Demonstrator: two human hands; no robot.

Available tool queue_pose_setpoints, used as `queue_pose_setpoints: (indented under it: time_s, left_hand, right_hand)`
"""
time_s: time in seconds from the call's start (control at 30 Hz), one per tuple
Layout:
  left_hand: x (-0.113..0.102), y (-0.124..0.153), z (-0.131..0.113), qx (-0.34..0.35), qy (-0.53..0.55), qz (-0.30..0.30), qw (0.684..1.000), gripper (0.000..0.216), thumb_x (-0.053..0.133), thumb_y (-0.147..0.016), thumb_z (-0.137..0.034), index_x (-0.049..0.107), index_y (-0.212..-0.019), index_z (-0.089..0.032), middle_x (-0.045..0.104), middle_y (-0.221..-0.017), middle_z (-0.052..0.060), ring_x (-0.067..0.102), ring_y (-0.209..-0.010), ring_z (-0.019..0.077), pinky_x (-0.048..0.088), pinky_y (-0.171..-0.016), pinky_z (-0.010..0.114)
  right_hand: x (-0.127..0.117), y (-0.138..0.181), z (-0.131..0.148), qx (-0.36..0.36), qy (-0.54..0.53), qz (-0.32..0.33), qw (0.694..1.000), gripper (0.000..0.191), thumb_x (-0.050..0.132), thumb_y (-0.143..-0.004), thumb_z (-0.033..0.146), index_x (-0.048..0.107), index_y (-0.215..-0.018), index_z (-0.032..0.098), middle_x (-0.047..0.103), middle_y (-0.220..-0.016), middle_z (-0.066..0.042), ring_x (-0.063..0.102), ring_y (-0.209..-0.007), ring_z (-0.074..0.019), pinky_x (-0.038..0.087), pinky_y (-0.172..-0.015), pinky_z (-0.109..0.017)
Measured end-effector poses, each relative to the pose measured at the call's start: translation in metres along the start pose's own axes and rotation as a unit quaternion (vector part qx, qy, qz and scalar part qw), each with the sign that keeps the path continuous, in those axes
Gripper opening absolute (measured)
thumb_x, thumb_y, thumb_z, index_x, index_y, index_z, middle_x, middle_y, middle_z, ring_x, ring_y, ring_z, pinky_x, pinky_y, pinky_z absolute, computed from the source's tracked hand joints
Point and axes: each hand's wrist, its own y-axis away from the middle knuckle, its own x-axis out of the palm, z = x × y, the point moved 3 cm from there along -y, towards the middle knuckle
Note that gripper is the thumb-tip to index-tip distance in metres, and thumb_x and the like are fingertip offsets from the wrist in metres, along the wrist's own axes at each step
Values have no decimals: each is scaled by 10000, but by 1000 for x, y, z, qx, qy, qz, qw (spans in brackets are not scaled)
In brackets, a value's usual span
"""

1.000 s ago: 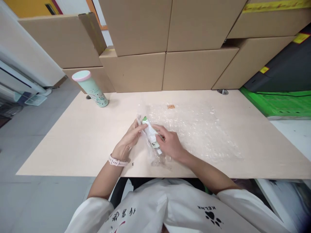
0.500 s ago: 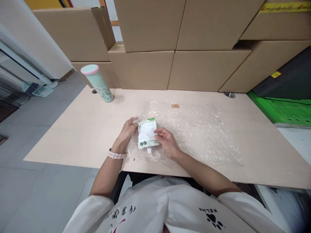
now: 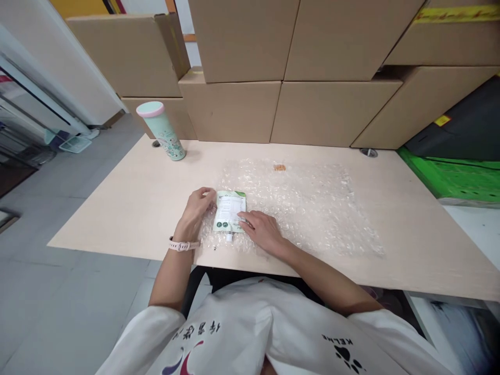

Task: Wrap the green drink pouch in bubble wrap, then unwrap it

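Note:
A white and green spout pouch (image 3: 229, 216) lies flat on the near left corner of a clear bubble wrap sheet (image 3: 308, 208) spread over the pale table (image 3: 128, 203). My left hand (image 3: 196, 211) curls its fingers round the wrap's left edge, just left of the pouch. My right hand (image 3: 262, 232) rests on the wrap with fingers stretched flat, fingertips pressing the pouch's lower right corner. The pouch's small cap points toward me.
A mint tumbler with a pink lid (image 3: 162, 130) stands at the back left of the table. Stacked cardboard boxes (image 3: 273, 78) line the far edge. A small tan scrap (image 3: 279, 167) lies on the wrap's far side. A green crate (image 3: 453, 177) sits at the right.
The pouch, held tilted in both hands a second ago, has been turned face up and laid flat on the wrap. My left hand has shifted onto the wrap's edge.

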Motion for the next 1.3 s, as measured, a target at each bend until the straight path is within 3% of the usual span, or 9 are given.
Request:
queue_pose_setpoints:
  time_s: [0.1,0.2,0.37,0.5,0.7,0.87,1.0,1.2,1.3]
  left_hand:
    - [-3,18,4,-1,-53,57,997,360,673,-812,-498,604,-760,-148,549,-573,-10,496,-511,110,364,-489,222]
    - [3,40,9,-19,-22,96,995,341,717,-774,-470,597,-881,-168,576,-634,-20,534,-533,123,396,-494,222]
    - [27,74,7,95,-96,-22,991,434,664,-820,-365,587,-1213,-198,658,-796,15,620,-663,179,488,-639,295]
    - [58,96,-2,201,-198,-53,958,456,576,-870,-253,554,-1325,-241,682,-1168,86,666,-1005,249,508,-870,358]
    - [96,103,-12,183,-388,-28,903,545,511,-904,-189,482,-1445,-245,635,-1108,105,683,-830,219,503,-675,297]
    - [127,103,-15,183,-466,18,865,617,522,-891,-170,415,-1493,-248,607,-1205,132,701,-858,233,511,-637,292]
    - [149,103,-15,180,-470,52,863,595,498,-911,-163,393,-1495,-215,600,-1206,165,709,-870,257,522,-639,315]
    - [153,109,-12,203,-439,73,872,576,466,-947,-210,351,-1511,-201,586,-1219,181,702,-904,270,527,-669,336]
    - [153,117,-11,221,-430,90,871,593,516,-930,-257,367,-1498,-180,567,-1288,194,683,-1014,300,540,-742,362]
  right_hand:
    - [0,0,-2,1,2,19,1000,338,469,-1029,328,662,-1291,236,741,-977,-58,662,-880,-211,453,-712,-311]
    - [0,-1,-2,-2,-2,23,1000,353,452,-1029,297,659,-1310,241,757,-1022,-59,681,-904,-217,456,-725,-315]
    - [-7,3,0,-14,-21,36,999,360,446,-1019,253,653,-1314,261,764,-998,-50,690,-880,-217,445,-711,-304]
    - [-20,11,-1,-40,-61,57,996,344,474,-971,170,672,-1244,238,733,-944,-41,661,-853,-200,449,-717,-293]
    - [-58,34,-13,-80,-109,72,988,249,486,-971,192,719,-1052,222,720,-1017,-65,639,-979,-220,483,-849,-352]
    - [-87,53,-36,19,-104,11,994,254,463,-990,262,714,-954,241,726,-922,-24,646,-823,-182,476,-745,-327]
    - [-89,58,-45,57,-119,-42,990,216,477,-976,282,689,-989,244,726,-921,-16,659,-816,-173,499,-748,-319]
    - [-74,55,-47,30,-152,-38,987,228,476,-976,279,648,-1122,250,702,-1133,-51,691,-902,-172,542,-818,-341]
    - [-77,52,-50,51,-118,-117,985,201,469,-989,304,639,-1062,227,684,-1101,-74,675,-915,-194,542,-794,-346]
